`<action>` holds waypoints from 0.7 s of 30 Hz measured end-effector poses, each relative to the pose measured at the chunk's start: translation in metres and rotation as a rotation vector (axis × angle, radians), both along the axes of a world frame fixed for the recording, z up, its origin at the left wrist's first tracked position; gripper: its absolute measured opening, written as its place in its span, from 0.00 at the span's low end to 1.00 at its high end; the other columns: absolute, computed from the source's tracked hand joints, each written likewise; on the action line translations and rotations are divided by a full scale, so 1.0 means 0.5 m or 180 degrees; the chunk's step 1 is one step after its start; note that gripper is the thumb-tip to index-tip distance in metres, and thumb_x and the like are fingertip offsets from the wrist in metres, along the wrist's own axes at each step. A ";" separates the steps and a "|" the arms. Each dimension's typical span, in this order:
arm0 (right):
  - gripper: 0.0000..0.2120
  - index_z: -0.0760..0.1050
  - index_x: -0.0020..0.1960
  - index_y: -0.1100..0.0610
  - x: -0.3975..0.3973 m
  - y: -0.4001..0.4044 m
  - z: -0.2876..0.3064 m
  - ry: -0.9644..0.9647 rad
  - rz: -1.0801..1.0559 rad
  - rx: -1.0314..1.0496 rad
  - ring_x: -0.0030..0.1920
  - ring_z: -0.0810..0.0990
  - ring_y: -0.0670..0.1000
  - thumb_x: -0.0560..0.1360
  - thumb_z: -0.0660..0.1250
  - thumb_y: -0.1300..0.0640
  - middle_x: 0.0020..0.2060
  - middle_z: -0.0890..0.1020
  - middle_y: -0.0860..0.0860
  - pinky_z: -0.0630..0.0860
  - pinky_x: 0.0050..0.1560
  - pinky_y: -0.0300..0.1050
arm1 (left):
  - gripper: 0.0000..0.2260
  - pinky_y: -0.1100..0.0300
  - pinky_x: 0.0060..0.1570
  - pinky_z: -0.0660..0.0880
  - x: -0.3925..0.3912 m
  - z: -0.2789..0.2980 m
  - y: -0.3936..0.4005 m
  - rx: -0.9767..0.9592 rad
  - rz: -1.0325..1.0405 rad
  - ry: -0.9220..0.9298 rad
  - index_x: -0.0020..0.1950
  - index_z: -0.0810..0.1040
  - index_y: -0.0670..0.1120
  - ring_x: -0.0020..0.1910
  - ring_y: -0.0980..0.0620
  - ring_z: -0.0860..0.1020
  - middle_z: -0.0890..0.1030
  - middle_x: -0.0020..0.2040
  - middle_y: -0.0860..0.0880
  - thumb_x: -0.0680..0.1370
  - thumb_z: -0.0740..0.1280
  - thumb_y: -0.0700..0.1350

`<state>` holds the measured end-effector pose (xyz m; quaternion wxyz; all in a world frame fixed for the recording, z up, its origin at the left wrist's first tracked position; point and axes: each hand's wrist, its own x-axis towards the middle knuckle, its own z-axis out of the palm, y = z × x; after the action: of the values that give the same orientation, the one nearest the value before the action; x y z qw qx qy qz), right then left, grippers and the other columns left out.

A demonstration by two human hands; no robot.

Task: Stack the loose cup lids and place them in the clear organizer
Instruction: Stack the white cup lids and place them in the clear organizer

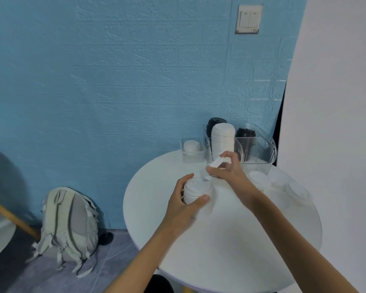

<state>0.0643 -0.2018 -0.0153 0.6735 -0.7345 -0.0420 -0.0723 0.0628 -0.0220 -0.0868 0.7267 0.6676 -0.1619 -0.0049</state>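
The round white desk (230, 240) has a smooth, matt top. The ribbed clear plastic organizer (260, 149) looks glossy, as do the black plastic lids (245, 133) inside it. The tall stack of white lids (223, 140) appears matt (plastic, seemingly). The blue brick-patterned wall (114, 70) is rough; the pale grey backpack (70, 225) is cloth.

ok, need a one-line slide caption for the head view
Left hand holds a lid stack while right hand brings another lid, organizer behind on the table.
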 end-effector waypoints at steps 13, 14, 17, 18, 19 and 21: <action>0.31 0.73 0.65 0.43 -0.028 0.033 -0.069 0.0104 0.0310 -0.0514 0.61 0.80 0.46 0.65 0.78 0.45 0.61 0.80 0.44 0.78 0.58 0.40 | 0.37 0.53 0.62 0.79 -0.005 0.005 0.003 0.0154 0.0016 -0.0219 0.72 0.71 0.68 0.63 0.59 0.79 0.79 0.65 0.64 0.66 0.81 0.57; 0.30 0.74 0.65 0.44 -0.030 0.036 -0.069 0.0120 0.0280 -0.0483 0.60 0.81 0.46 0.65 0.77 0.46 0.59 0.81 0.44 0.78 0.55 0.39 | 0.37 0.53 0.62 0.80 -0.006 0.004 0.002 0.0163 0.0016 -0.0235 0.72 0.71 0.67 0.63 0.58 0.80 0.79 0.65 0.63 0.66 0.82 0.56; 0.25 0.76 0.63 0.45 -0.036 0.043 -0.064 0.0161 0.0303 -0.0479 0.58 0.81 0.47 0.66 0.74 0.48 0.57 0.82 0.46 0.77 0.53 0.38 | 0.34 0.54 0.58 0.81 -0.007 0.004 -0.001 0.0180 0.0011 -0.0227 0.68 0.74 0.66 0.60 0.56 0.81 0.81 0.61 0.62 0.64 0.81 0.56; 0.24 0.76 0.63 0.44 -0.037 0.044 -0.060 0.0186 0.0354 -0.0483 0.58 0.81 0.47 0.67 0.73 0.49 0.56 0.83 0.45 0.78 0.55 0.39 | 0.32 0.53 0.58 0.81 -0.007 0.003 -0.002 0.0207 0.0032 -0.0219 0.66 0.74 0.66 0.59 0.55 0.81 0.82 0.60 0.62 0.64 0.81 0.57; 0.23 0.76 0.62 0.43 -0.039 0.043 -0.055 0.0221 0.0410 -0.0503 0.58 0.81 0.46 0.67 0.72 0.51 0.56 0.83 0.45 0.78 0.56 0.41 | 0.31 0.51 0.59 0.81 -0.007 0.003 -0.003 0.0242 0.0049 -0.0213 0.64 0.74 0.65 0.59 0.55 0.81 0.82 0.59 0.61 0.64 0.80 0.57; 0.23 0.77 0.61 0.39 -0.042 0.039 -0.048 0.0304 0.0481 -0.0562 0.59 0.80 0.45 0.67 0.71 0.52 0.57 0.82 0.43 0.78 0.60 0.43 | 0.31 0.46 0.60 0.80 -0.006 0.002 -0.005 0.0299 0.0039 -0.0179 0.64 0.74 0.64 0.59 0.54 0.81 0.82 0.59 0.60 0.64 0.81 0.58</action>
<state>0.0435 -0.1822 -0.0393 0.6110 -0.7882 -0.0712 0.0176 0.0595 -0.0245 -0.0857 0.6898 0.7018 -0.1777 0.0107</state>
